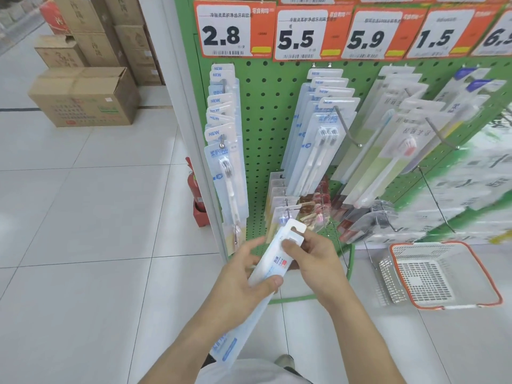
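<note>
I hold a long white toothbrush pack (273, 259) in front of a green pegboard rack (266, 112). My left hand (243, 281) grips the pack's middle, thumb on its front. My right hand (313, 259) pinches its upper end, just below the hang tab. The pack's lower end slopes down along my left forearm. On the rack's hooks hang rows of toothbrush packs: a left column (225, 151), a middle column (318, 139) and a right group (393, 151).
A white shopping basket with orange rim (487, 275) sits on the tiled floor at the right. A red fire extinguisher (195, 189) stands at the rack's left foot. Cardboard boxes (83, 95) are stacked at the far left. Price tags (302, 34) line the top.
</note>
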`<control>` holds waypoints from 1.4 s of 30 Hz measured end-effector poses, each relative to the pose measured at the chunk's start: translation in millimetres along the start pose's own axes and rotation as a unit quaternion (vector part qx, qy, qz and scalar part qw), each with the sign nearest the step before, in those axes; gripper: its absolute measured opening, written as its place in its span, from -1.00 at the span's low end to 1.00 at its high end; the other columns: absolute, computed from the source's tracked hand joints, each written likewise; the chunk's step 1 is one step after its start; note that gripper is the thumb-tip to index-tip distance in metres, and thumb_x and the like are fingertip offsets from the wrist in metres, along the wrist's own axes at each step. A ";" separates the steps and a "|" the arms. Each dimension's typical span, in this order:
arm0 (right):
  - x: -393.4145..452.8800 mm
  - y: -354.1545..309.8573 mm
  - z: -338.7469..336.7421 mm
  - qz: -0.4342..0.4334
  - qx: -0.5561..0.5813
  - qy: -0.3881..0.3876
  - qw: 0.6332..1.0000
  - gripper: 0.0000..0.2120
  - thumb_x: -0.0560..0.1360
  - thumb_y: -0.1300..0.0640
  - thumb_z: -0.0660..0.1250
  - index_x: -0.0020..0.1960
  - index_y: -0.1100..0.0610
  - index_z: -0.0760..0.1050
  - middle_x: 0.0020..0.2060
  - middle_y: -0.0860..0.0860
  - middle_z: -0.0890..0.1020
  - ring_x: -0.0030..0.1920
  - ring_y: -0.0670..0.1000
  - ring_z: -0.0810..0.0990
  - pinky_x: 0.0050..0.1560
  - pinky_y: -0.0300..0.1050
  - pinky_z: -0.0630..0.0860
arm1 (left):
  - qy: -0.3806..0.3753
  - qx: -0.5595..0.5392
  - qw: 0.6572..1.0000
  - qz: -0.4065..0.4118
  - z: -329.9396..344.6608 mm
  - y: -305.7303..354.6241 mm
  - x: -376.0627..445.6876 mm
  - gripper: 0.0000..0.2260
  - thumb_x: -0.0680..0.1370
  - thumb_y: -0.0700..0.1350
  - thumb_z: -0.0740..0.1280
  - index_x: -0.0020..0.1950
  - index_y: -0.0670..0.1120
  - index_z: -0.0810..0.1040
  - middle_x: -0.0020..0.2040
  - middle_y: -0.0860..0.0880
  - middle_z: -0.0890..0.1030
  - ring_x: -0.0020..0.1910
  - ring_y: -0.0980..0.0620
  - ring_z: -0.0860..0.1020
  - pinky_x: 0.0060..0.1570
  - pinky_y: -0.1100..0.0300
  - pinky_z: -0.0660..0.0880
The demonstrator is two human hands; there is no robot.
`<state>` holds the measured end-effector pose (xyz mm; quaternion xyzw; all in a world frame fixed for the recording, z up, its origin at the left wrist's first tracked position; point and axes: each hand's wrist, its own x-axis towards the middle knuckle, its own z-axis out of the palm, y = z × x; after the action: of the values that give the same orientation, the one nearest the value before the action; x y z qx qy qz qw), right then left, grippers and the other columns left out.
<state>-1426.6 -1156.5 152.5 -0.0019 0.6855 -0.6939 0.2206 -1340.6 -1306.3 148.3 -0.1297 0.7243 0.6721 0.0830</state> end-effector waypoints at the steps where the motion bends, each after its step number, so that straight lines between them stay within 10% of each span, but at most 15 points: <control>1: 1.2 0.1 -3.1 -0.003 0.008 0.001 1.000 -0.87 0.59 0.36 0.32 0.05 0.27 0.63 -0.19 0.19 0.70 -0.19 0.11 0.68 -0.17 -0.01 0.66 | -0.018 -0.007 1.000 -0.013 -0.5 0.2 -0.5 -0.57 0.56 -0.14 0.47 0.35 0.15 0.43 0.01 0.05 0.71 -0.13 -0.06 0.72 0.01 -0.07 0.64; 17: 8.5 -2.2 -19.8 -0.029 0.052 0.061 0.996 -0.84 0.61 0.16 0.34 -0.03 0.21 0.66 -0.21 0.10 0.72 -0.24 0.02 0.65 -0.18 -0.09 0.59 | -0.219 -0.122 0.965 -0.072 -9.7 0.1 -14.7 -0.66 0.66 -0.26 0.28 0.43 -0.11 0.42 0.17 -0.27 0.65 0.04 -0.31 0.67 0.04 -0.10 0.62; 30: 0.0 9.2 -35.6 0.035 0.184 0.072 0.980 -0.70 0.69 0.07 0.16 0.10 0.18 0.64 -0.03 0.15 0.70 -0.06 0.14 0.68 -0.12 0.08 0.66 | -0.189 -0.207 0.950 -0.135 -9.9 -8.4 -14.5 -0.62 0.66 -0.03 0.14 0.38 -0.18 0.50 0.20 -0.26 0.66 -0.08 -0.26 0.68 -0.21 0.04 0.62; 38: -4.9 5.0 -32.3 0.017 0.231 -0.016 0.973 -0.55 0.70 -0.10 0.05 0.26 0.15 0.58 0.23 0.18 0.64 0.17 0.19 0.64 -0.05 0.10 0.62 | -0.185 -0.206 0.951 -0.137 -13.9 -7.9 -14.4 -0.64 0.63 -0.04 0.15 0.35 -0.14 0.51 0.17 -0.26 0.67 -0.18 -0.23 0.68 -0.24 0.06 0.62; 42: -7.7 8.6 -31.3 -0.018 0.240 -0.113 0.964 -0.48 0.52 -0.01 0.44 0.40 0.16 0.44 0.33 0.22 0.56 0.25 0.30 0.59 0.10 0.15 0.59 | -0.189 -0.224 0.945 -0.146 -9.6 -4.7 -12.9 -0.66 0.65 -0.01 0.16 0.12 -0.27 0.53 -0.02 -0.32 0.67 -0.31 -0.19 0.66 -0.32 0.10 0.61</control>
<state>-1426.6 -1124.0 144.7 -0.0394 0.4690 -0.8372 0.2786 -1326.4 -1315.2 148.5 -0.1199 0.4993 0.8094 0.2850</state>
